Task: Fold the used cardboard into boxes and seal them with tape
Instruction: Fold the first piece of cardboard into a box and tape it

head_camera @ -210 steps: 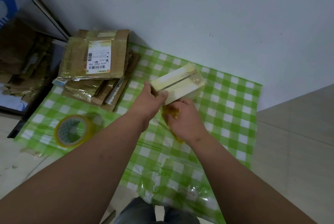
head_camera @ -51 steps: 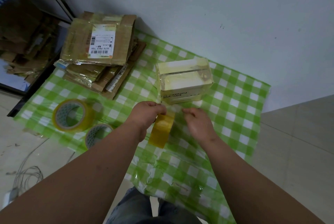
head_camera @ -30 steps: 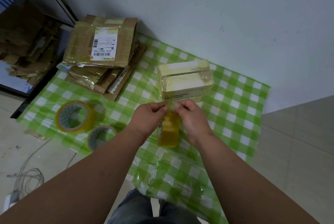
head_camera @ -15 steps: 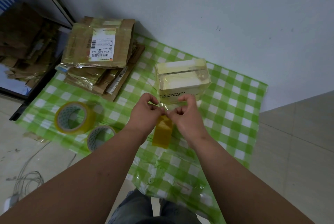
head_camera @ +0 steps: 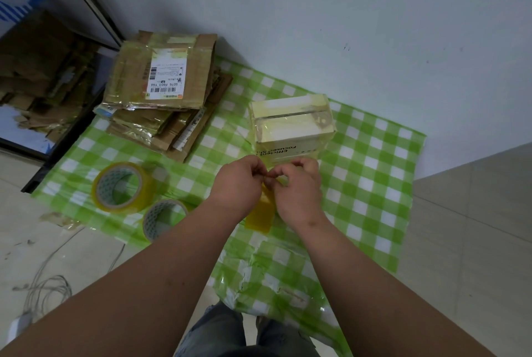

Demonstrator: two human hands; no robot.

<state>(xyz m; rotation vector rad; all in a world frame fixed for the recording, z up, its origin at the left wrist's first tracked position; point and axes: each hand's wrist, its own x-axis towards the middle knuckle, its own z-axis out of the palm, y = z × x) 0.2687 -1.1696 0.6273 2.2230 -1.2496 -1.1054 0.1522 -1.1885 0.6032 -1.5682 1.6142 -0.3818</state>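
Note:
A small pale box (head_camera: 292,126) wrapped in clear tape stands on the green checked sheet (head_camera: 374,172) near the wall. Just in front of it my left hand (head_camera: 240,184) and my right hand (head_camera: 299,189) meet, fingertips pinching a strip of clear tape between them. A yellow tape roll (head_camera: 259,215) hangs below the hands, mostly hidden by them. A stack of flattened used cardboard (head_camera: 161,92) with a shipping label lies at the back left of the sheet.
Two more tape rolls lie on the sheet's left side, a big one (head_camera: 122,187) and a smaller one (head_camera: 162,218). Loose wire (head_camera: 46,284) lies on the tiled floor at left. More cardboard scraps (head_camera: 37,69) fill a dark frame at far left.
The box went from my hands onto the sheet. My hands came together on the tape; over the last half second they have stayed pinched close, with the roll hanging beneath.

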